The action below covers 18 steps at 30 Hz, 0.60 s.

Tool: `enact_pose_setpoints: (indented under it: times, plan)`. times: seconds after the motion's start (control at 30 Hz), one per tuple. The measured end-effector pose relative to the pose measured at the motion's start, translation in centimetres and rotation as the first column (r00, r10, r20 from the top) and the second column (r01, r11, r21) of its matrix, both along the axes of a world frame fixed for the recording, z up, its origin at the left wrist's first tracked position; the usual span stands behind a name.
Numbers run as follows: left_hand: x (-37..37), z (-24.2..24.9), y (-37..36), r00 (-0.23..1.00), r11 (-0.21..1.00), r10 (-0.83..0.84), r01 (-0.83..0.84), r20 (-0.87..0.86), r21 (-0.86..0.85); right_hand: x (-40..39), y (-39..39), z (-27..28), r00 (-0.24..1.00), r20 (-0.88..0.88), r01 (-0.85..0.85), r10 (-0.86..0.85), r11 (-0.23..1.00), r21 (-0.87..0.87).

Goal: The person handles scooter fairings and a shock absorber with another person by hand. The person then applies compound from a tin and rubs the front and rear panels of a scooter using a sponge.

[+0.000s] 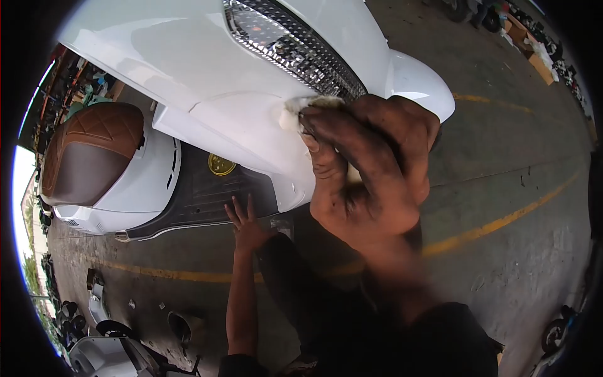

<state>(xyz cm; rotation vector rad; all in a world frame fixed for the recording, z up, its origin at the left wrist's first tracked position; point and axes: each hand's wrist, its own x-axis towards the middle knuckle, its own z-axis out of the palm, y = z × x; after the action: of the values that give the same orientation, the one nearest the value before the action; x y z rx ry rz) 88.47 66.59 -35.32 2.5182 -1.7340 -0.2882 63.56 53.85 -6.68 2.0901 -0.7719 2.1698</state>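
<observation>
Right hand (370, 169) clenched on cloth (295, 113), rubbing scooter panel (207, 69); left hand (246, 226) flat, fingers spread, on footboard (195, 195); we'd press evenly, short strokes.

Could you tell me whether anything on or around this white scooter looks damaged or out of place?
The white scooter shows no visible damage. On the concrete floor at lower left, loose scooter parts lie scattered. The right hand presses a cloth to the body panel; the left hand rests on the footboard.
</observation>
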Motion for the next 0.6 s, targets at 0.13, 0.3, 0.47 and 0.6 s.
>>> enact_pose_setpoints:
  times: [0.13, 0.3, 0.47, 0.6]
  plan:
    - [-1.2, 3.5, -1.2, 0.987, 0.993, 0.113, -0.111, -0.111, 0.030, -1.5, 1.2, -4.7, 0.995, -0.097, 0.029, -0.026, 0.999, 0.029]
    - [-1.1, 2.4, -0.6, 0.988, 0.995, 0.099, -0.099, -0.116, 0.002, 0.8, -1.7, 2.3, 0.980, -0.198, -0.061, -0.005, 0.944, -0.323]
    - [-1.6, 3.0, -0.3, 0.981, 0.990, 0.137, -0.142, -0.140, -0.023, -2.5, 0.9, -2.5, 0.906, -0.407, 0.025, -0.118, 0.973, -0.228]
    - [-1.7, 3.3, -0.4, 0.983, 0.990, 0.125, -0.133, -0.136, -0.053, 1.9, -0.7, 4.2, 0.952, -0.299, -0.057, -0.063, 0.924, -0.378]
